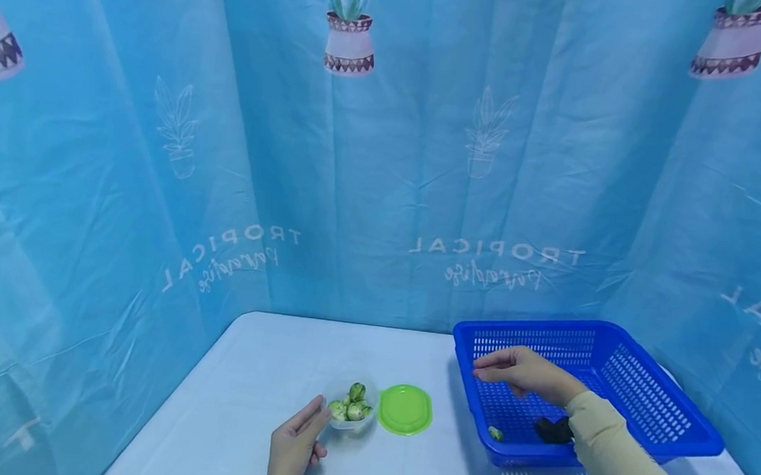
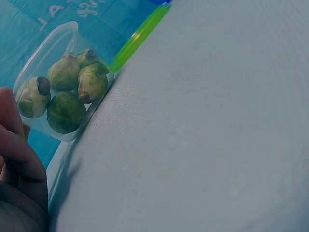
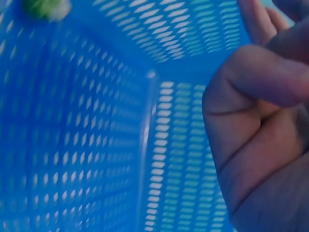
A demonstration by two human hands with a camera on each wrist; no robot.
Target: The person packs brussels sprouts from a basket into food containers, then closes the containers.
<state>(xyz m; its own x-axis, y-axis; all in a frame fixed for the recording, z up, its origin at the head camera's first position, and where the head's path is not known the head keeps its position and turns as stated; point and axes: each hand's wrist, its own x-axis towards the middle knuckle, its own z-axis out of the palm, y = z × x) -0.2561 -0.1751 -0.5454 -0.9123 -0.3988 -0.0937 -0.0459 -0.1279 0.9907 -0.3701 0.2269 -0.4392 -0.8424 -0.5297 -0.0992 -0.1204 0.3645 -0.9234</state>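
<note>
A small clear plastic container (image 1: 371,410) with several Brussels sprouts (image 1: 355,410) in it stands on the white table. At its near left side my left hand (image 1: 295,441) holds the rim between thumb and fingers; the left wrist view shows the sprouts (image 2: 65,72) through the clear wall. My right hand (image 1: 523,372) hangs over the left part of a blue perforated basket (image 1: 640,377), fingers pointing left, with no thing visible in them. One Brussels sprout (image 1: 495,433) lies in the basket's near left corner. The right fingertips are partly out of the right wrist view.
A green round-cornered lid (image 1: 405,409) lies flat between the container and the basket. Beside the right sleeve (image 1: 626,455) a dark object (image 1: 554,430) shows against the basket. Blue printed curtains (image 1: 384,192) stand around the table (image 1: 215,419).
</note>
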